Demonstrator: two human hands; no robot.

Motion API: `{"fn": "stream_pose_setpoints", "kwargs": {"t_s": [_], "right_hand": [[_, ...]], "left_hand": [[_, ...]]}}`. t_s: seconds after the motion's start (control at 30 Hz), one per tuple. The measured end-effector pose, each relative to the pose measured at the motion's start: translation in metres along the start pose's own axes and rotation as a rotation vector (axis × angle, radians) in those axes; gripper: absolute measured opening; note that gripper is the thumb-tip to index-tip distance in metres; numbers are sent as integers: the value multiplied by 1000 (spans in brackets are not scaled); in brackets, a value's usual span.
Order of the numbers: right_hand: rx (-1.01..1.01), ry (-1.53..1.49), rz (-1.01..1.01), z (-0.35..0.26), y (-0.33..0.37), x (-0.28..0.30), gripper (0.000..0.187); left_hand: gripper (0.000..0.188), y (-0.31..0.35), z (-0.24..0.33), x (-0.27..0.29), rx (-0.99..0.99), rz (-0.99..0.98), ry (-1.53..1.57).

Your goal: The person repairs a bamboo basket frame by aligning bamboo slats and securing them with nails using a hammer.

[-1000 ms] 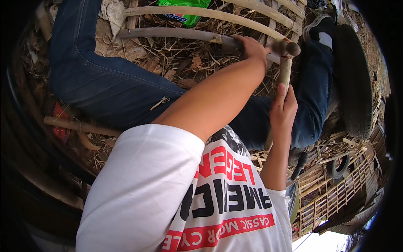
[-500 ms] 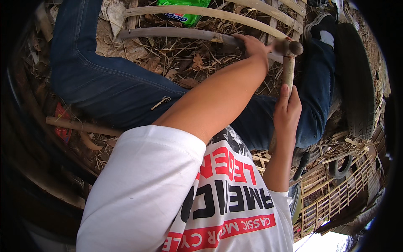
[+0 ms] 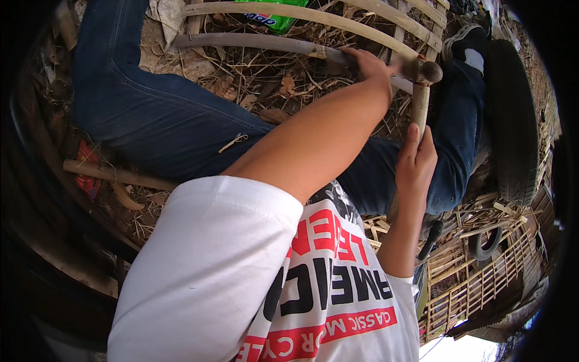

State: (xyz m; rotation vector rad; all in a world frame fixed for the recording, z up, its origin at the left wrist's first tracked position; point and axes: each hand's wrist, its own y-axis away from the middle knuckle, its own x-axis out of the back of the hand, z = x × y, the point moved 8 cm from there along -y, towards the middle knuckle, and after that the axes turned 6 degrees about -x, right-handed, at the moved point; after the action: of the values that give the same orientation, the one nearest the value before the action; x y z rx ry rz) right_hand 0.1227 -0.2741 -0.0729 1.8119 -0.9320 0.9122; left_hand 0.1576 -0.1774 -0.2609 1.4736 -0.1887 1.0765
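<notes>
My left hand (image 3: 369, 67) grips a greyish, slightly curved bamboo strip (image 3: 253, 41) near its right end, its fingers partly hidden behind the wrist. In my right hand (image 3: 416, 155) is a hammer (image 3: 421, 105), held upright by its pale wooden handle. The hammer's rusty, rounded head is just right of my left hand, over the strip's end; whether they touch I cannot tell. Beyond lies a slatted bamboo frame (image 3: 338, 25) with long curved slats and crosspieces.
My jeans-clad legs spread on both sides of dry leaves and straw. A black tire (image 3: 512, 123) lies at the right, beside a lattice bamboo panel (image 3: 476, 283). A green packet (image 3: 280, 21) sits under the slats. A wooden pole (image 3: 120, 175) is at the left.
The view has shifted slightly. The hammer head sits a little lower relative to the bamboo strip. Both hands keep their grips.
</notes>
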Motion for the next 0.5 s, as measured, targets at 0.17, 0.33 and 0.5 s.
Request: {"fn": "stream_pose_setpoints", "kwargs": {"t_s": [0.17,0.33,0.5], "right_hand": [[81,78,-10,-7,-15,-11,35],[38,103,17,16,-5,-14,35],[-20,-72,8,-2,5,2,36]], "left_hand": [[75,-18,-6,-3,82,-8,12],[58,36,2,13,-171,-58,-205],[57,7,-5,7,-40,-64,166]]}}
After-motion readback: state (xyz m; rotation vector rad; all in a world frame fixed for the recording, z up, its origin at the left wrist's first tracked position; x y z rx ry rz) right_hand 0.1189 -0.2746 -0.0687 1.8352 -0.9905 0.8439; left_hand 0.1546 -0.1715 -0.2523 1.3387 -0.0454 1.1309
